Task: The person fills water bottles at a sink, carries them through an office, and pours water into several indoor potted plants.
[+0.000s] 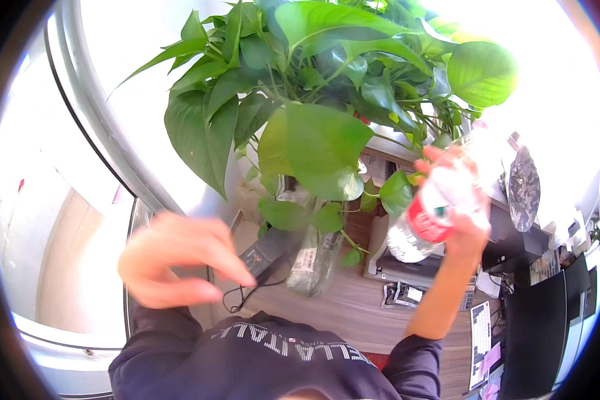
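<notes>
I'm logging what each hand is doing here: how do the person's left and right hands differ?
The right hand is raised and closed around a clear plastic bottle with a red label, beside the leafy green plant. The left hand holds nothing, its fingers loosely curled. The left hand sits lower, near the window frame, and looks blurred; the right is sharper. Both are bare, with dark sleeves.

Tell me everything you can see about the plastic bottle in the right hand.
The bottle is clear plastic with a red label around its middle. The right hand grips its upper part, so the cap end is hidden and cannot be judged. The bottle is tilted, with its rounded base pointing down and to the left, raised above the wooden desk beside the leafy plant. Whether it holds water cannot be told. Only the hand touches it.
</notes>
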Available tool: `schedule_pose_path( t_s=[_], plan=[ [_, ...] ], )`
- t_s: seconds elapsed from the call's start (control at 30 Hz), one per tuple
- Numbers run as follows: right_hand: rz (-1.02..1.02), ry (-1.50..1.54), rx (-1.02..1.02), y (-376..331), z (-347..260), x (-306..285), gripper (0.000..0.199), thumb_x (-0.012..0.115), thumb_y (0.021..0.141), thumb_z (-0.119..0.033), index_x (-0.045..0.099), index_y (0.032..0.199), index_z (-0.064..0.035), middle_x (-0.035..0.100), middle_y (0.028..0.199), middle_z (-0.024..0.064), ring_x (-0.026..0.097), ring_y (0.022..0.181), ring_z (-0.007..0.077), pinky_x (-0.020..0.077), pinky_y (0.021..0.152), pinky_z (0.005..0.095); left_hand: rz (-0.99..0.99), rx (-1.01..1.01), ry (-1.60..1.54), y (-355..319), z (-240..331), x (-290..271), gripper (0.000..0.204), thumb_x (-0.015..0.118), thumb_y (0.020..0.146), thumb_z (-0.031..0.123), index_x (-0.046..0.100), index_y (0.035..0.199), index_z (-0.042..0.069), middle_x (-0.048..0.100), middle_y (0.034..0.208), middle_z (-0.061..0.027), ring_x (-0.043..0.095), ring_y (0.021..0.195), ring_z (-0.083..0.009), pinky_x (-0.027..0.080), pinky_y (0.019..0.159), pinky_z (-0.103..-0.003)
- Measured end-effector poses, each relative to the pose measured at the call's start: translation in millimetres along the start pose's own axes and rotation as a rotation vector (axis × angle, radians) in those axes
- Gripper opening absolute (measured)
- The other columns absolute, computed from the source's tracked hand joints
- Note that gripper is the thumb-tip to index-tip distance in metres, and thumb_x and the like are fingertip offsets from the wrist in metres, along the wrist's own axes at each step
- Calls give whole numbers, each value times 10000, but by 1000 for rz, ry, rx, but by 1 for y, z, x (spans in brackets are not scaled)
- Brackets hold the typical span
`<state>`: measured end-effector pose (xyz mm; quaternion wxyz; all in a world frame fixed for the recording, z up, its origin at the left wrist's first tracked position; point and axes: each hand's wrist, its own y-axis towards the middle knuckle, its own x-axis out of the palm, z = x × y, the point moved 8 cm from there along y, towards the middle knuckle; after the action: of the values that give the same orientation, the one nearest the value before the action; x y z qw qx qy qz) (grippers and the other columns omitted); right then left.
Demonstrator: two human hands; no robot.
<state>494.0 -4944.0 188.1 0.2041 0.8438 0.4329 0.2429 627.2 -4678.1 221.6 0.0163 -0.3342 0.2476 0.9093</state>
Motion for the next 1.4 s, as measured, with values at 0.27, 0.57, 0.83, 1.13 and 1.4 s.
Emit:
schedule_pose_path(
  t_s=[0.27,0.57,0.83,1.13,1.4],
  plan=[
    [122,91,58,1,119,-26,796,738,559,-148,400,1260,19,488,1169,112,510,1065,234,386,941,324,606,-390,-173,33,-224,80,335,576,854,163,429,1102,-7,583,828,-89,541,788,-129,447,689,-269],
    [-44,59,-28,90,122,-48,788,685,528,-92,401,1258,-4,523,1148,120,532,1040,229,401,928,327,911,-234,738,120,-240,-7,321,610,783,245,521,929,-27,594,837,-188,585,799,-319,470,667,-392],
    [-136,34,71,76,133,-42,820,687,520,-79,408,1287,-8,533,1161,86,508,1084,204,379,938,305,889,-177,513,157,-266,30,337,628,771,319,542,809,-4,598,771,-195,588,706,-386,472,607,-443],
    [-186,-78,30,36,136,-18,796,737,538,-91,415,1261,-5,557,1109,75,532,1027,207,396,913,318,663,56,605,73,-234,54,428,560,840,274,488,1180,24,521,1187,-152,554,1013,-266,440,856,-375],
    [-35,-207,3,-55,99,4,855,779,473,-165,460,1246,19,567,1104,131,559,1009,225,419,903,326,937,-318,257,-43,-189,102,275,570,771,42,535,1044,45,554,832,-111,542,675,-243,446,616,-348]
  ],
)
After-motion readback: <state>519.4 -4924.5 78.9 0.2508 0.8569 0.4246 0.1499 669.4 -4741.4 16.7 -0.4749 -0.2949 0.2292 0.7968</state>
